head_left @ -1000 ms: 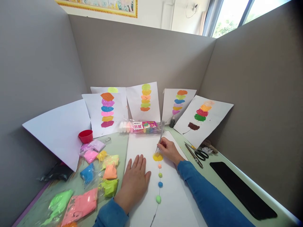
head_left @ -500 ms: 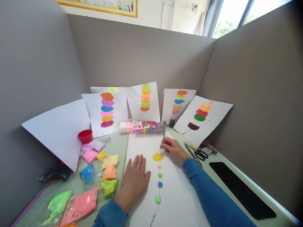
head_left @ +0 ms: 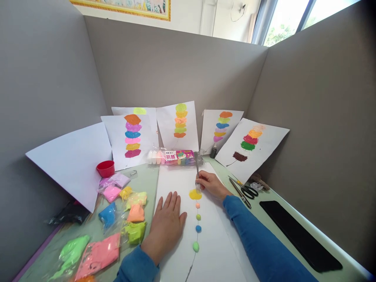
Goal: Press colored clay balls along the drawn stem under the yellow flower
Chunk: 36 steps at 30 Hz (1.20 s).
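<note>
My right hand [head_left: 212, 184] pinches a metal fork [head_left: 197, 166] upright, tines down at a flattened yellow clay piece [head_left: 193, 194]. Whether the tines press in or just hover, I cannot tell. The yellow piece lies on a white sheet of paper [head_left: 217, 250], at the top of a thin drawn line. Down this line sit small clay balls: a peach one [head_left: 197, 205], a lime one [head_left: 198, 217], a blue one [head_left: 198, 228] and a green one [head_left: 196, 246]. My left hand [head_left: 169, 225] lies flat on the paper's left side, fingers stretched and holding nothing.
Bags of coloured clay [head_left: 102, 250] cover the left, near a red cup [head_left: 105, 169]. Crayon drawings [head_left: 132, 135] lean at the back behind a clay package [head_left: 176, 157]. Scissors [head_left: 249, 192] and a black slab [head_left: 299, 235] lie right. Grey partitions [head_left: 176, 66] surround the table.
My right hand has shifted slightly left with the fork, whose tines moved from the yellow piece's right edge toward its middle. My left hand has stayed in place.
</note>
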Available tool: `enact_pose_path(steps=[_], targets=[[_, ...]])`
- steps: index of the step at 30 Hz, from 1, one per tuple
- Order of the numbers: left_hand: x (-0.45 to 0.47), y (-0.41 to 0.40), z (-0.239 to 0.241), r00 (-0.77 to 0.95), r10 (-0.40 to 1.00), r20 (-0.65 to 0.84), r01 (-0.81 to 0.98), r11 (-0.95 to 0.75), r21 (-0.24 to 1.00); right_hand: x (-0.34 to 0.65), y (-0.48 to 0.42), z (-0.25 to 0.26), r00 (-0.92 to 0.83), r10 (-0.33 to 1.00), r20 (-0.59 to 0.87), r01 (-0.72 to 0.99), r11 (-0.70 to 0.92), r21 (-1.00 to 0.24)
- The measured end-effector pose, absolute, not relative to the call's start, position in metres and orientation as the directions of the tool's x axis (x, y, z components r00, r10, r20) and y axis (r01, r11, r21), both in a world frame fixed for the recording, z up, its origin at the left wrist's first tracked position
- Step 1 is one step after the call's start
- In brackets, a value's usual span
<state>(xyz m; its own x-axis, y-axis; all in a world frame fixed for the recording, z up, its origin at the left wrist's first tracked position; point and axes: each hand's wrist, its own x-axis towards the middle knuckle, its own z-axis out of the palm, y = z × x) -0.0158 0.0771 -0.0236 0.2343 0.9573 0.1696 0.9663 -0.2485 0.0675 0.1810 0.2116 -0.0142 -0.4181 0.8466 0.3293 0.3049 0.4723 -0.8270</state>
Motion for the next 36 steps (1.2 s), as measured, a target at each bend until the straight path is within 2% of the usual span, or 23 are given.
enact_pose_path(steps=[5, 10, 17, 24, 27, 32, 36], targets=[[-0.015, 0.077, -0.022, 0.229, 0.963, 0.142, 0.968, -0.240, 0.067, 0.184, 0.210, -0.008, -0.402, 0.844, 0.354, 0.314, 0.491, -0.813], [-0.015, 0.078, -0.020, 0.234, 0.962, 0.141, 0.968, -0.244, 0.063, 0.188, 0.207, -0.007, -0.454, 0.838, 0.302, 0.340, 0.476, -0.811], [-0.016, 0.077, -0.021, 0.235, 0.960, 0.153, 0.968, -0.245, 0.053, 0.188, 0.208, -0.005, -0.348, 0.879, 0.325, 0.450, 0.461, -0.765], [-0.016, 0.079, -0.021, 0.236, 0.960, 0.149, 0.967, -0.247, 0.061, 0.222, 0.208, -0.005, -0.309, 0.944, 0.119, 0.684, 0.307, -0.662], [-0.016, 0.079, -0.020, 0.237, 0.963, 0.127, 0.967, -0.247, 0.068, 0.229, 0.204, -0.007, -0.295, 0.950, 0.108, 0.760, 0.301, -0.576], [-0.016, 0.077, -0.018, 0.232, 0.966, 0.118, 0.967, -0.242, 0.080, 0.220, 0.195, -0.001, -0.308, 0.921, 0.239, 0.804, 0.386, -0.451], [-0.017, 0.077, -0.019, 0.230, 0.964, 0.130, 0.967, -0.242, 0.083, 0.203, 0.192, 0.001, -0.511, 0.783, 0.354, 0.704, 0.618, -0.351]])
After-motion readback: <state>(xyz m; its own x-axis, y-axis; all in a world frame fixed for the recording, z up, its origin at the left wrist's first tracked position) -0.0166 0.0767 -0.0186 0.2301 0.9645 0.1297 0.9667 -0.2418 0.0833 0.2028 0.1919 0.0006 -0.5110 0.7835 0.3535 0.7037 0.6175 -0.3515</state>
